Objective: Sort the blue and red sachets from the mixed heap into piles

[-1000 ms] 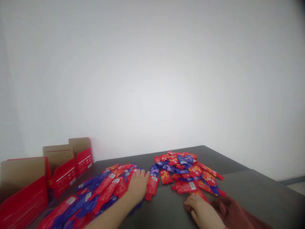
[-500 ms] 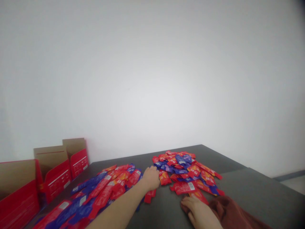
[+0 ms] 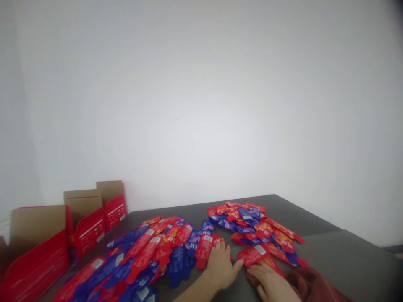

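My left hand (image 3: 219, 265) lies palm down at the middle of the dark table, fingers apart and thumb stretched to the right. Its fingertips touch a red sachet that is mostly covered; another red sachet (image 3: 204, 247) lies just left of it. My right hand (image 3: 267, 280), loosely bent with thumb and fingers apart, rests at the near edge of the right pile (image 3: 264, 230), by a red sachet with a white label (image 3: 252, 255). No held sachet shows in it. On the left spreads a larger pile of red and blue sachets (image 3: 147, 251).
Open red cardboard boxes with brown insides stand in a row at the left: a near box (image 3: 37, 260), a middle box (image 3: 90, 228) and a far box (image 3: 113, 209). Behind the table (image 3: 327, 251) rises a white wall (image 3: 201, 105).
My left hand has drawn back toward me from between the piles and opened. More red and blue sachets now lie at the left pile's right side. My right hand has barely moved.
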Demonstrator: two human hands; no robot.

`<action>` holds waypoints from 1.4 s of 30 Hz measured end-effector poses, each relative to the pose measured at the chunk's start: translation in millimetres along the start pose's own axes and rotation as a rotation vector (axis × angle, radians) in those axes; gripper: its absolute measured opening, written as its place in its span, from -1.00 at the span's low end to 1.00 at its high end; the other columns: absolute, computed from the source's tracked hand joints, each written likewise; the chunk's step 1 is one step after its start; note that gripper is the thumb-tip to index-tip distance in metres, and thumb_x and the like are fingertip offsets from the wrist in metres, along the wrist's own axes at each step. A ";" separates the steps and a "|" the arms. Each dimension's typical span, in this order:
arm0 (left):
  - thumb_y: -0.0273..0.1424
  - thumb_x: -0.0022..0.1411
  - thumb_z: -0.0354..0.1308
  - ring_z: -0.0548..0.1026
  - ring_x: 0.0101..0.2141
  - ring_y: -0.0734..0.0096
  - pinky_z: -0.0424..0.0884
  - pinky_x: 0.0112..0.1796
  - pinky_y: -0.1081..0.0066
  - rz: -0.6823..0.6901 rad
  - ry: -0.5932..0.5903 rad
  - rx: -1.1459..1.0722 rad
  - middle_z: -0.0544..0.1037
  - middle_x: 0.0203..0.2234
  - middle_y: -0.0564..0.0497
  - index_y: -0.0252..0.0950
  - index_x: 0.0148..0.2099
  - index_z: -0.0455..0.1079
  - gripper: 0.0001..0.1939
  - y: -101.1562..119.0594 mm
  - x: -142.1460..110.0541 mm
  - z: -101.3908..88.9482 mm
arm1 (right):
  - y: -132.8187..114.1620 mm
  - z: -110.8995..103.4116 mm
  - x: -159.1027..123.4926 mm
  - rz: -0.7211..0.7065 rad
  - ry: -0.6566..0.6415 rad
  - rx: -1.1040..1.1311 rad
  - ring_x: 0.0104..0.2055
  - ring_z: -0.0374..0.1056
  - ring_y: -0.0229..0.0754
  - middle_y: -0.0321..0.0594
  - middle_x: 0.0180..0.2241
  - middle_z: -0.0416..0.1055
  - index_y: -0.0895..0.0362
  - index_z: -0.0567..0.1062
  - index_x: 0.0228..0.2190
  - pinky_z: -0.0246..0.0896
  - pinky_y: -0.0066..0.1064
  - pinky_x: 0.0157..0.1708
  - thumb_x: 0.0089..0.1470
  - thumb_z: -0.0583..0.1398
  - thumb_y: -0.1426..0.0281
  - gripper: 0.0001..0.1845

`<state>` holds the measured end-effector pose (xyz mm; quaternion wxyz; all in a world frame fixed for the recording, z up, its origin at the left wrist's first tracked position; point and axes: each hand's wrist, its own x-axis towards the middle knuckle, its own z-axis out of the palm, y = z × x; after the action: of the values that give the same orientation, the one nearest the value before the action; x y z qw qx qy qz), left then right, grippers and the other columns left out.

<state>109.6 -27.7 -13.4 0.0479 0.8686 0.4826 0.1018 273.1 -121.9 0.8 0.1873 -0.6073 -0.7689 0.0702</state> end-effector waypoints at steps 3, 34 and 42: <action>0.06 0.22 -0.06 -0.02 0.27 -0.22 -0.01 0.19 -0.02 -0.003 -0.050 -0.018 0.08 0.28 -0.39 -0.58 0.31 0.10 -0.12 13.8 -30.8 -3.2 | 5.5 6.1 0.6 -0.012 0.045 0.031 0.00 0.38 -0.11 -0.15 -0.07 0.52 0.10 0.55 -0.13 0.17 -0.32 0.05 -0.05 -0.01 0.57 -0.50; -0.42 0.35 0.06 0.42 -0.06 0.23 0.31 -0.01 0.29 0.260 -0.021 0.027 0.51 -0.04 -0.02 -0.25 0.03 0.41 -0.76 -20.6 -83.0 -26.2 | -10.1 31.0 10.2 -0.159 0.126 -0.095 -0.10 0.33 -0.07 -0.15 -0.17 0.51 0.12 0.55 -0.21 0.17 -0.25 0.00 0.09 -0.01 0.57 -0.62; -0.37 0.34 0.10 0.41 -0.05 0.23 0.25 0.02 0.25 0.317 0.040 -0.034 0.53 -0.07 0.01 -0.20 0.01 0.43 -0.78 -27.7 -78.0 -19.3 | -20.2 48.7 -4.0 -0.246 0.128 -0.279 -0.06 0.34 -0.05 -0.22 -0.05 0.50 0.07 0.51 -0.06 0.18 -0.26 -0.01 0.05 0.06 0.61 -0.54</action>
<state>42.3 -79.5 -9.9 0.0361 0.9308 0.3385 0.1335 237.3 -125.0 -38.1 0.1570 -0.5321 -0.8260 -0.0995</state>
